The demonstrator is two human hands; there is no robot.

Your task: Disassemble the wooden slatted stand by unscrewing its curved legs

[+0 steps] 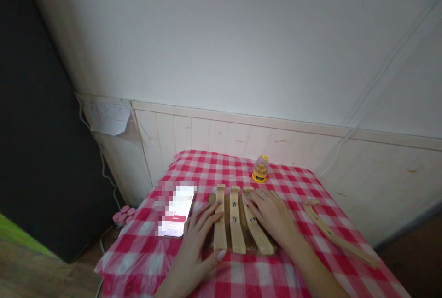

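Note:
Three pale, curved wooden slats sit side by side across a brown wooden base [210, 242], each with two screws or bolts showing. My left hand [198, 238] lies along the left slat [220, 233], fingers apart. Its fingertips touch near that slat's screws, and its thumb is by the lower end. Between my hands is the middle slat [237, 233]. My right hand [271, 210] is closed over the upper part of the right slat [258, 236], which lies at a slant. Some of its fingertips are hidden.
A fourth curved slat [334, 236] lies right of my right arm. Behind the slats stands a clear-topped yellow case of small bits [260, 169]. A lit phone [179, 215] lies on the left of the checked tablecloth [138, 261]. Beyond the table is the panelled wall [200, 132].

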